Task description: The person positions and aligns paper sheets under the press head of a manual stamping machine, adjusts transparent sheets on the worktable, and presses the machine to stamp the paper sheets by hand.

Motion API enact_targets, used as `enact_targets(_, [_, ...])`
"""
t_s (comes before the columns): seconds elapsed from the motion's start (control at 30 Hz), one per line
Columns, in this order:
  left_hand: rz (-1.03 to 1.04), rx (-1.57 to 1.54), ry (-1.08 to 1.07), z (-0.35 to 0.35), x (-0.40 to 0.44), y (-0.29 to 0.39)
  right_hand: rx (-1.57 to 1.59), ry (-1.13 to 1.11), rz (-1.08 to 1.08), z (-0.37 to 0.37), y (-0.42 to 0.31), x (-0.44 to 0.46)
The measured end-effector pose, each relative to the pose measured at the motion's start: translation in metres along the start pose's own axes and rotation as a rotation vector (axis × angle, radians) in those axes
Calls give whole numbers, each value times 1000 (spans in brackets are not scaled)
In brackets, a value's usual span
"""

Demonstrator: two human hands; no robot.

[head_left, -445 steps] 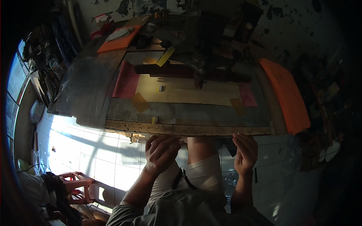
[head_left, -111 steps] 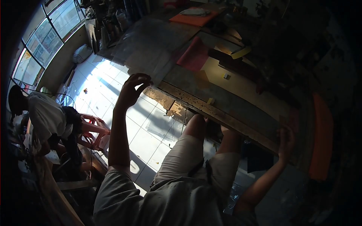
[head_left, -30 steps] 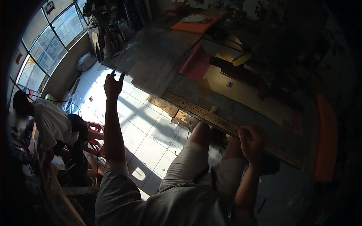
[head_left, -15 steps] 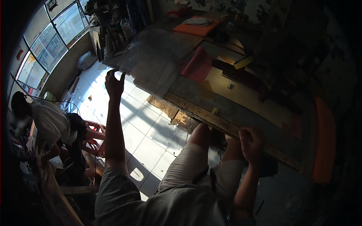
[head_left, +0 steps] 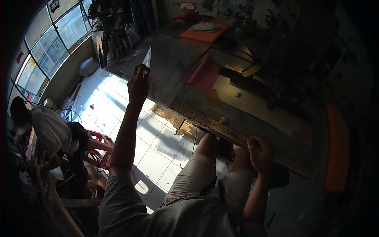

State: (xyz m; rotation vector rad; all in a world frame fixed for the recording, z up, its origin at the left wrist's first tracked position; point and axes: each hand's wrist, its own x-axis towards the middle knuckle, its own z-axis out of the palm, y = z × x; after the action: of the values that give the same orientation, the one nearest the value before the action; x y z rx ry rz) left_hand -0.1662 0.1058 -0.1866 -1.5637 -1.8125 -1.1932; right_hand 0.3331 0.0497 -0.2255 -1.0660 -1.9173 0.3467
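Watching remotely, I see the left hand point(head_left: 139, 85), fingers pinched together, on a clear sheet point(head_left: 147, 59) at the left end of the table point(head_left: 209, 122); a pale corner points up just beyond the fingertips. The right hand point(head_left: 260, 153) curls by the table's front edge, its grip, if any, impossible for me to tell.

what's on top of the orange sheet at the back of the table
A pale, crumpled item lies on the orange sheet. The orange surface directly beneath it is covered.
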Motion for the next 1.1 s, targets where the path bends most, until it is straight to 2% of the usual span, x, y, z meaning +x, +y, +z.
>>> enact_targets(0.1, [190,-58,-69,5,-17,38,-6,4,-22,-1,0,1])
enact_targets(0.23, [215,-269,-16,-2,-37,92,6,15,-40,1,5,0])
enact_targets(0.27, [291,-272,32,-4,-41,103,15,16,-39,2,5,0])
enact_targets(0.43, [387,-474,89,-14,-76,154,38,-10,-12,0,3,-2])
enact_targets(0.5, [521,-511,89,-15,-94,170,76,-35,-8,-2,5,-2])
enact_targets(0.6, [727,-633,34,-17,-126,199,474,-66,103,-1,-11,-13])
enact_targets(0.7, [897,-695,-157,-21,-161,230,860,-23,259,16,-8,-48])
enact_targets(0.77, [996,-660,-209,-24,-179,248,865,-63,390,3,-15,-55])
enact_targets(0.83, [1010,-678,-363,-28,-190,252,766,-41,649,-14,-38,-56])
enact_targets(0.87, [1018,-686,-439,-30,-193,254,735,2,630,-12,-24,-68])
enact_targets(0.97, [736,-894,-730,-40,-184,257,670,89,694,-30,-15,-94])
enact_targets(1.03, [582,-825,-825,-42,-165,251,673,146,718,-47,-5,-111])
enact_targets(1.1, [472,-632,-767,-28,-151,243,682,154,769,-63,5,-123])
